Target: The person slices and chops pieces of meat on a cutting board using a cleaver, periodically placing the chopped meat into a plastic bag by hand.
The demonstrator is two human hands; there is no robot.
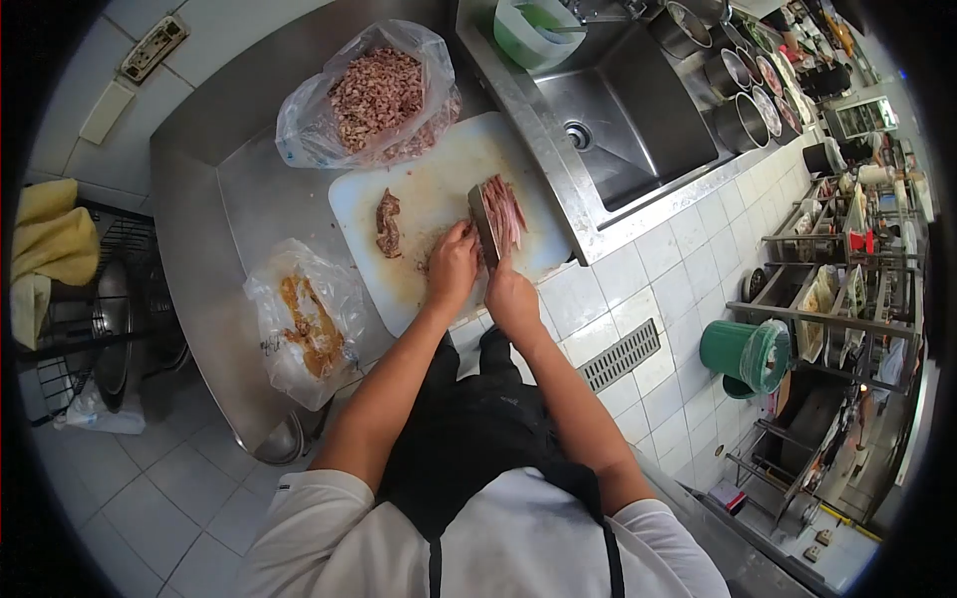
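On the board (354, 209), close to the person's front, the right hand (513, 299) is closed tight around the handle of a wide knife (485, 229). The left hand (454, 261) has its fingers bent close by the blade, on the other side from the strips, but I can't tell if they pinch anything. Long red and pale meat strips (505, 214) lie right beside the blade, toward the sink (638, 130). Tiny scraps sit by the left hand, and a brown chunk (388, 224) lies farther left, well apart from the knife. Past the board is a clear bag (309, 120) with a big heap of little meat bits (374, 95) in it. It looks to me like a lot is cut up now. The strips look long, so I think they and maybe the chunk are what is left. Another bag (264, 309), with yellow mush (317, 334) in it, sits just left of the board. The big bag is close to the far edge, so it is tight there. The sink's rim is near on the right. The blade has some room to its left, up to the chunk, but the bent fingers are very near it.
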